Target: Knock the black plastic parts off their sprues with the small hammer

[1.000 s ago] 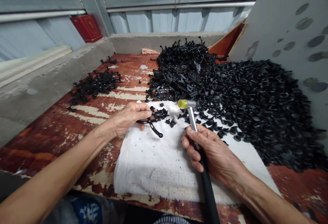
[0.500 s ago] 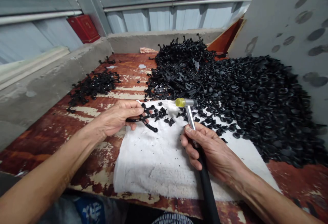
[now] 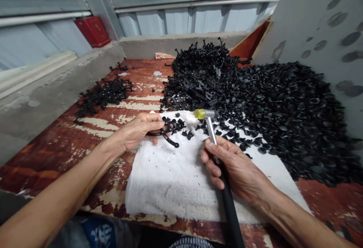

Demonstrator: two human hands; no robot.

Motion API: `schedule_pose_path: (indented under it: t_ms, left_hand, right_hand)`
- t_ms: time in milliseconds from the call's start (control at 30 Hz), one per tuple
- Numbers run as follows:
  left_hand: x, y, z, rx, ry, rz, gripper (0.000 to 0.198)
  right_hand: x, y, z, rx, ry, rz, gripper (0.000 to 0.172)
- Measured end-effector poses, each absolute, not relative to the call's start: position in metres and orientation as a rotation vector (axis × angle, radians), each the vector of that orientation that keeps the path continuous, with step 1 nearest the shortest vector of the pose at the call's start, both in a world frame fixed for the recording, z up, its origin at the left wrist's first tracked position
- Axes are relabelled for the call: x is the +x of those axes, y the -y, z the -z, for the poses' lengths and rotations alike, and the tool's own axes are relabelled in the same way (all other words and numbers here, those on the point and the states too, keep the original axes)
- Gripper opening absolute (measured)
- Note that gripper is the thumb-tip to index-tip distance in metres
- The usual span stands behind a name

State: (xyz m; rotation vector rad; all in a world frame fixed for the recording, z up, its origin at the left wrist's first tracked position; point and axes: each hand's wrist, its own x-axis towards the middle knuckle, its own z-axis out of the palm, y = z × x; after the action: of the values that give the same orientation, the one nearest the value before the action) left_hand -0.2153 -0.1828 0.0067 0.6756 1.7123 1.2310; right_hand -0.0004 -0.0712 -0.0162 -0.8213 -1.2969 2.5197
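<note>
My left hand (image 3: pixel 143 129) is closed round several curved black strips (image 3: pixel 171 141), whose ends stick out to the right over the far left part of a white cloth (image 3: pixel 176 180). My right hand (image 3: pixel 227 159) grips a mallet (image 3: pixel 210 129) by its neck, with the black handle running down toward the front edge. The mallet's head has a yellow tip on the left and a dark one on the right, raised above the cloth. Small black round-headed pieces (image 3: pixel 178 124) lie on the cloth just beyond the strips.
A big heap of black round-headed pieces (image 3: pixel 278 108) fills the right side. Behind the cloth is a pile of black strips (image 3: pixel 198 74). A smaller black pile (image 3: pixel 103 95) sits at the left on the worn red tabletop (image 3: pixel 56 146). A red box (image 3: pixel 93 31) stands in the back corner.
My left hand has moved slightly to the right with the strips, which have turned and bunched closer together. My right hand and the mallet have hardly moved.
</note>
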Motion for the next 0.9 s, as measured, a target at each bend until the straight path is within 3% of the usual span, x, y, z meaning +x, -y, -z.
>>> schedule_pose_path:
  t_ms: [900]
  left_hand:
    - [-0.188, 0.175, -0.016, 0.932, -1.856, -0.960, 0.026]
  right_hand:
    - [0.002, 0.069, 0.018, -0.768, 1.337, -2.544, 0.035]
